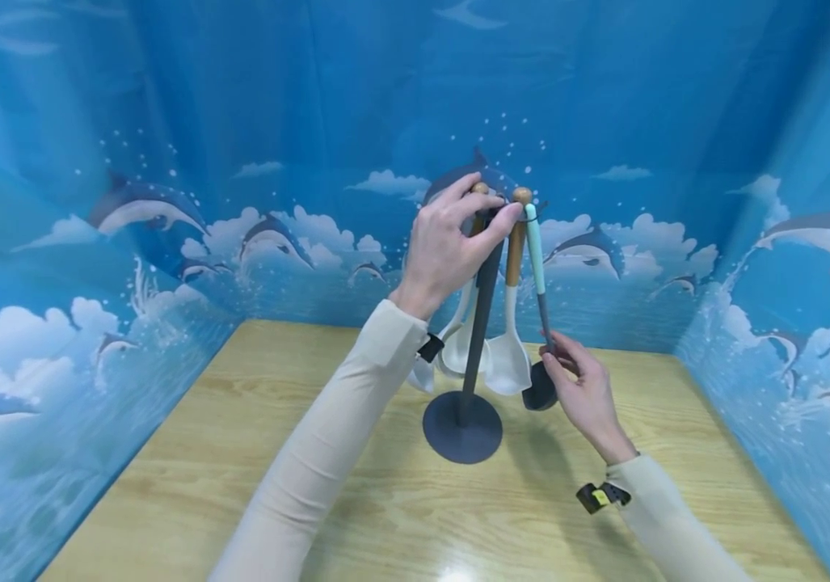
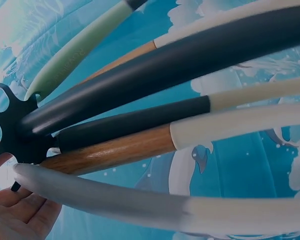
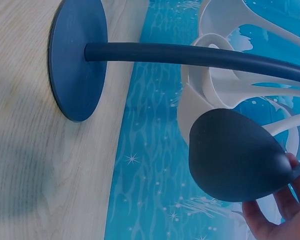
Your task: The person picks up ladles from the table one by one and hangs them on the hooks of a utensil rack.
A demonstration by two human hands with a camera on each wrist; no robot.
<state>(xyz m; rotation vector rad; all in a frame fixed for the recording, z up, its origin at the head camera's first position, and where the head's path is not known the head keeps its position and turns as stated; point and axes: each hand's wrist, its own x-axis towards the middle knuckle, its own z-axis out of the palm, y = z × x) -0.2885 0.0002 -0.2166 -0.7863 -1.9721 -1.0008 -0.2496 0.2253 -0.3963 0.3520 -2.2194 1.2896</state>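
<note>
A dark utensil stand (image 1: 484, 311) with a round base (image 1: 458, 449) stands on the table. At its top, my left hand (image 1: 447, 234) grips the hooked head (image 2: 17, 127), fingers around the hooks. A ladle with a mint-green handle (image 1: 535, 252) and dark bowl (image 3: 235, 155) hangs on the right side, its handle end at a hook. My right hand (image 1: 585, 396) pinches the ladle's grey shaft just above the bowl. Beside it hangs a white utensil (image 1: 507, 370) with a wooden handle (image 2: 115, 150). Other white-headed utensils hang behind the pole, partly hidden by it and my left hand.
The wood-grain table (image 1: 189, 453) extends around the base to both sides. Blue curtains (image 1: 356, 89) with dolphins and clouds enclose it at the back, left and right. A dark band (image 1: 602, 496) sits on the right wrist.
</note>
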